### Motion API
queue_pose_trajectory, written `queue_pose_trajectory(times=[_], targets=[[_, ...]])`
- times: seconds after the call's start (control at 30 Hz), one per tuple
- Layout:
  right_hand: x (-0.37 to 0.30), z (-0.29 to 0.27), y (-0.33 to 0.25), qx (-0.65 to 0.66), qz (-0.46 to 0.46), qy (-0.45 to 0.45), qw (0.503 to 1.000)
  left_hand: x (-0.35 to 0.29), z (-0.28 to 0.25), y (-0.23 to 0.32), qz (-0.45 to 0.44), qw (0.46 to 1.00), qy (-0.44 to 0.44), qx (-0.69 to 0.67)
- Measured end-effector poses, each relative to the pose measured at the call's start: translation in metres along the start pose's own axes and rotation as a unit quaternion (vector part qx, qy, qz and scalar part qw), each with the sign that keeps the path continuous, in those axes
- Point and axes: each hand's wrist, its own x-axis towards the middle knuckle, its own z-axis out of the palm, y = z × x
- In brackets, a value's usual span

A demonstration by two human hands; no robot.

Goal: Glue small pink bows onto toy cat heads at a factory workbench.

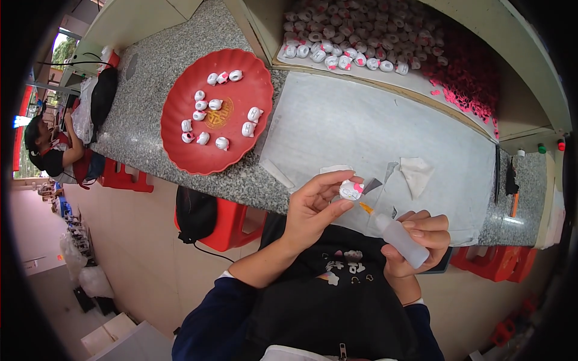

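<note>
Nearest of all is the person's black apron (313, 301), which carries a small printed picture in pale colours, with dark blue sleeves (223, 319) at its two sides. Above it, in front of the chest, is the small white piece (349, 191): it is rounded, with thin dark lines drawn on it and a bright pink part at its upper side. The left hand (316, 207) pinches it between thumb and fingertips, with the wrist bent inward. The right hand (424, 237) has its fingers curled around a whitish, half-clear bottle (404, 242), tilted so that its orange tip (365, 208) points up to the piece. The tip is just beside it; whether they touch, I cannot tell.

Beyond the hands, a pale sheet (337, 120) covers part of a speckled grey counter (141, 129), and a whitish scrap (415, 174) lies on it. To the left stands a red plate (180, 99) with wavy rim, where similar white pieces are scattered. Behind the sheet, a shelf compartment holds a big heap of white pieces (361, 36) and, at its right, many small pink parts (466, 90). Farther left, another person (63, 150) is beside the counter, near a red stool (126, 177).
</note>
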Motion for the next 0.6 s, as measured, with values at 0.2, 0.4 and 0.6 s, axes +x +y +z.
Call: queue_pose_trajectory(times=[0.2,0.4,0.6], targets=[[-0.0006,-0.0005,0.0009,-0.001,-0.002,-0.008,1.0,0.0,0.0,-0.0005,0.002,1.0,-0.002,0.004],[-0.0016,0.0011,-0.0029,-0.056,0.015,0.012,0.998,0.0001,-0.0012,-0.0018,0.009,1.0,0.001,0.001],[-0.0013,0.0015,0.002,-0.044,-0.009,0.024,0.999,-0.0001,-0.0008,-0.0008,-0.005,1.0,-0.001,-0.001]])
